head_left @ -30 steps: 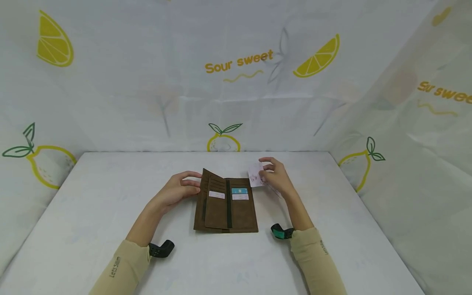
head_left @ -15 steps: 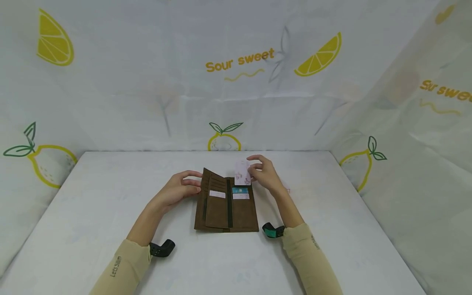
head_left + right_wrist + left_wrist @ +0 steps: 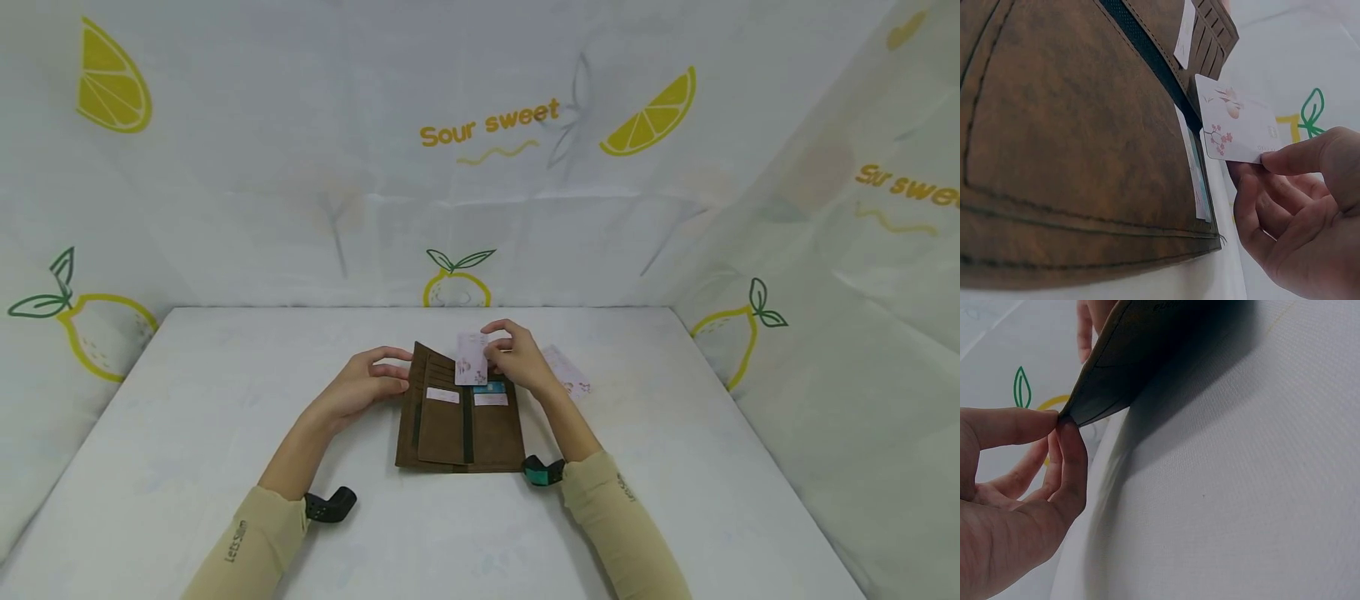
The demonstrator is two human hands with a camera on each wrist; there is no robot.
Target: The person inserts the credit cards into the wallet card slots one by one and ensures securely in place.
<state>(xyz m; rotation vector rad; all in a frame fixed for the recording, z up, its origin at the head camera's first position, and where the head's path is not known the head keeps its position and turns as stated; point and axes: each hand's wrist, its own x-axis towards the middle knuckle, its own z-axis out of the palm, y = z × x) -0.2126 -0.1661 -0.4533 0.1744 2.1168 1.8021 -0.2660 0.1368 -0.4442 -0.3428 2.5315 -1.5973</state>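
Observation:
A brown wallet (image 3: 495, 437) lies open on the white table, its left flap raised at a slant. My left hand (image 3: 358, 390) pinches that flap's outer edge between thumb and fingertips, as the left wrist view shows. Above the wallet's far part, my right hand (image 3: 519, 358) holds a white card (image 3: 471, 360) with pink blossom print, thumb on one side and fingers behind. In the right wrist view the card (image 3: 1235, 122) stands near the slots, apart from them as far as shows. A pale card (image 3: 442, 395) sits in a left slot; a blue card (image 3: 490, 387) and another pale one fill right slots.
Another pink-printed card (image 3: 567, 372) lies on the table right of the wallet, partly behind my right wrist. The white table (image 3: 187, 450) reaches back to a lemon-patterned cloth (image 3: 300, 167). Each wrist wears a black camera mount (image 3: 330, 505).
My right hand has carried the white card leftward from beside the wallet to above its middle. The card on the table has come into view. The left hand keeps its hold.

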